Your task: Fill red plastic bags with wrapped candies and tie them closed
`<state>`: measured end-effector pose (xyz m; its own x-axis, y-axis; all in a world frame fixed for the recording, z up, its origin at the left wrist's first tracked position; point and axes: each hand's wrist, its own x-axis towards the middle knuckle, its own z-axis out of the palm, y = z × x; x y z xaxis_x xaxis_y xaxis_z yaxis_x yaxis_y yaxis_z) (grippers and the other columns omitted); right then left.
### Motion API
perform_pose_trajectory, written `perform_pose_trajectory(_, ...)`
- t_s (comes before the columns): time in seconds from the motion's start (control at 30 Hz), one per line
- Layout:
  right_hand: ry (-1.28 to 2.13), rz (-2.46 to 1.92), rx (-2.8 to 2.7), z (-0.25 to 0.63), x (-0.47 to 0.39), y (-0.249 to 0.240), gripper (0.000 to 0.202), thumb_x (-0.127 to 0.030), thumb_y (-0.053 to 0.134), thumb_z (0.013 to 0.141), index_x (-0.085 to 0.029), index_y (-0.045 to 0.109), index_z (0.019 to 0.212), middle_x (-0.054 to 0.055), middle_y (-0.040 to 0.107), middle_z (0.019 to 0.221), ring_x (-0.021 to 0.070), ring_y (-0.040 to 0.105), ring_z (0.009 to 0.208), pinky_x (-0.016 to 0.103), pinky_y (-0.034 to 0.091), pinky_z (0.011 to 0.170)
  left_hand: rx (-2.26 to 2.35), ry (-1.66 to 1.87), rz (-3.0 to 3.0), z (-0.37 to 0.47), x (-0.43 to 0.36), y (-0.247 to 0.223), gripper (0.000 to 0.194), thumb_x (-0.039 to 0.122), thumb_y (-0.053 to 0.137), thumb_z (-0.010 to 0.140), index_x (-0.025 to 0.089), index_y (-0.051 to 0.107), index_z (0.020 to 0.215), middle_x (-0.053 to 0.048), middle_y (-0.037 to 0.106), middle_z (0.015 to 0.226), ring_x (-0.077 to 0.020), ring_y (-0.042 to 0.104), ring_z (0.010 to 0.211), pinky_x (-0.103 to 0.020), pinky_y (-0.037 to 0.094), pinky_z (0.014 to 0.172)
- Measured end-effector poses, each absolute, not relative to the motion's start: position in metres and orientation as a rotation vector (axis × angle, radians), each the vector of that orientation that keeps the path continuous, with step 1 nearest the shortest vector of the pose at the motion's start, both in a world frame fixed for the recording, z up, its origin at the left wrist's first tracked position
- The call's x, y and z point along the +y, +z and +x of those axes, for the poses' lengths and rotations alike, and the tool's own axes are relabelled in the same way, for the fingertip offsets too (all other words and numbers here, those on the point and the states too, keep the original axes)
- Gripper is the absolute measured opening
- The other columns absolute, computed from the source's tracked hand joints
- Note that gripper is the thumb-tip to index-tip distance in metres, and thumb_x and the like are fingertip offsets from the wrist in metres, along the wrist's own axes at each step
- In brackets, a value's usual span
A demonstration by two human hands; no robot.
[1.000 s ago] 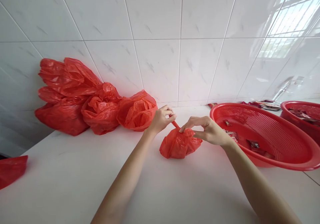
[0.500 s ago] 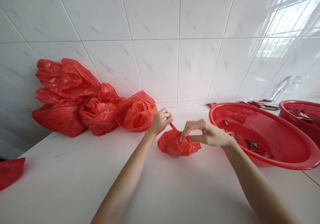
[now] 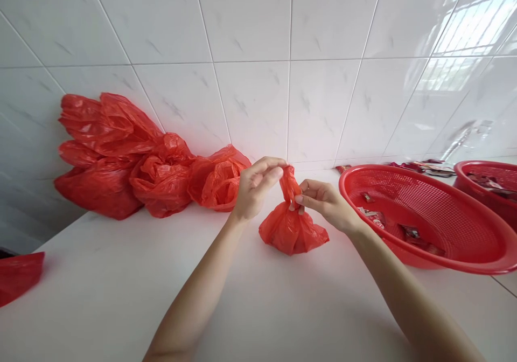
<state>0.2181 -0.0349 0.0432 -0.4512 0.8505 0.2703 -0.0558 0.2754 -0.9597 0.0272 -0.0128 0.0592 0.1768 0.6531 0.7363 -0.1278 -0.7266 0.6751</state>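
A small red plastic bag [image 3: 291, 231] sits on the white counter, its body bulging and its neck gathered upright. At the top of the neck, my left hand [image 3: 258, 184] has its fingers closed on the plastic. Lower down, my right hand [image 3: 325, 203] pinches the neck between thumb and fingers from the right side. What the bag contains is hidden. Close behind my left hand stands another red plastic bag [image 3: 214, 181] with a crumpled, loose top.
More red plastic bags [image 3: 99, 184] are heaped against the tiled wall at left. A large red plastic basket [image 3: 440, 206] with several small wrapped packets [image 3: 412, 232] stands at right, a second red basket [image 3: 476, 192] beyond it. Red plastic [image 3: 18, 278] lies at the left edge.
The bag's neck has been drawn up from a low bunch into an upright twist. My left hand moved to the top of the neck; my right hand shifted onto its side.
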Motion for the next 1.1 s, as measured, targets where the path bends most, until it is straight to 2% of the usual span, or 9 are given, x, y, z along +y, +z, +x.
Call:
perform_pose_trajectory(0.1, 1.286, -0.768, -1.653, 0.216, -0.035, 0.042, 0.029, -0.046, 0.073, 0.085, -0.018, 0.065, 0.083, 0.004, 0.070, 0.078, 0.0168, 0.064, 0.072, 0.035, 0.053, 0.074, 0.488, 1.574, 1.904, 0.030, -0.024, 0.065, 0.014, 0.030, 0.074, 0.085, 0.022, 0.076, 0.096, -0.005, 0.074, 0.096, -0.0194, 0.070, 0.093, -0.034, 0.056, 0.088)
perform_pose_trajectory(0.23, 1.259, -0.792, -1.609, 0.215, -0.037, 0.041, 0.029, -0.045, 0.075, 0.083, -0.018, 0.064, 0.083, 0.003, 0.068, 0.080, 0.0170, 0.064, 0.074, 0.035, 0.053, 0.076, 0.511, 1.618, 1.942, 0.034, -0.029, 0.066, 0.011, 0.022, 0.075, 0.085, 0.022, 0.077, 0.095, -0.004, 0.074, 0.095, -0.0169, 0.070, 0.091, -0.032, 0.058, 0.086)
perform_pose_trajectory(0.37, 1.138, -0.793, -1.586, 0.214, -0.039, 0.043, 0.032, -0.040, 0.082, 0.077, -0.019, 0.064, 0.092, 0.004, 0.068, 0.093, 0.0174, 0.064, 0.079, 0.036, 0.053, 0.079, 0.535, 1.655, 1.900, 0.035, -0.032, 0.068, 0.011, 0.022, 0.076, 0.084, 0.023, 0.077, 0.095, -0.004, 0.075, 0.095, -0.0171, 0.071, 0.090, -0.032, 0.060, 0.086)
perform_pose_trajectory(0.47, 1.158, -0.711, -1.706, 0.213, -0.039, 0.044, 0.035, -0.039, 0.082, 0.078, -0.020, 0.065, 0.103, 0.004, 0.067, 0.101, 0.0148, 0.062, 0.076, 0.034, 0.052, 0.077, 0.547, 1.656, 1.838, 0.036, -0.037, 0.072, 0.011, 0.025, 0.078, 0.083, 0.023, 0.077, 0.094, -0.004, 0.076, 0.095, -0.0184, 0.073, 0.091, -0.033, 0.061, 0.085)
perform_pose_trajectory(0.6, 1.390, -0.575, -1.809, 0.210, -0.038, 0.040, 0.032, -0.042, 0.082, 0.078, -0.018, 0.069, 0.094, 0.003, 0.067, 0.087, 0.0154, 0.060, 0.074, 0.031, 0.051, 0.070, 0.561, 1.655, 1.707, 0.037, -0.041, 0.075, 0.013, 0.029, 0.080, 0.081, 0.022, 0.078, 0.091, -0.004, 0.077, 0.091, -0.0193, 0.074, 0.087, -0.033, 0.062, 0.082)
perform_pose_trajectory(0.77, 1.444, -0.630, -1.804, 0.207, -0.039, 0.032, 0.028, -0.042, 0.079, 0.080, -0.015, 0.072, 0.080, 0.001, 0.064, 0.072, 0.0134, 0.057, 0.066, 0.029, 0.048, 0.065, 0.577, 1.750, 1.503, 0.037, -0.034, 0.074, 0.011, 0.024, 0.084, 0.075, 0.021, 0.079, 0.084, -0.002, 0.078, 0.087, -0.0174, 0.074, 0.086, -0.032, 0.062, 0.084)
perform_pose_trajectory(0.9, 1.431, -0.650, -1.824, 0.209, -0.043, 0.037, 0.023, -0.037, 0.077, 0.081, -0.014, 0.076, 0.085, 0.002, 0.067, 0.075, 0.0144, 0.059, 0.070, 0.030, 0.049, 0.070, 0.597, 1.818, 1.446, 0.035, -0.030, 0.073, 0.014, 0.024, 0.087, 0.070, 0.021, 0.080, 0.082, -0.002, 0.078, 0.083, -0.0175, 0.074, 0.083, -0.033, 0.062, 0.083)
perform_pose_trajectory(1.1, 1.383, -0.675, -1.889, 0.211, -0.047, 0.043, 0.023, -0.035, 0.070, 0.087, -0.014, 0.076, 0.094, 0.007, 0.074, 0.090, 0.0194, 0.066, 0.083, 0.035, 0.052, 0.080, 0.608, 1.871, 1.443, 0.033, -0.030, 0.075, 0.014, 0.024, 0.087, 0.070, 0.022, 0.080, 0.082, -0.002, 0.078, 0.083, -0.0176, 0.074, 0.083, -0.033, 0.062, 0.082)
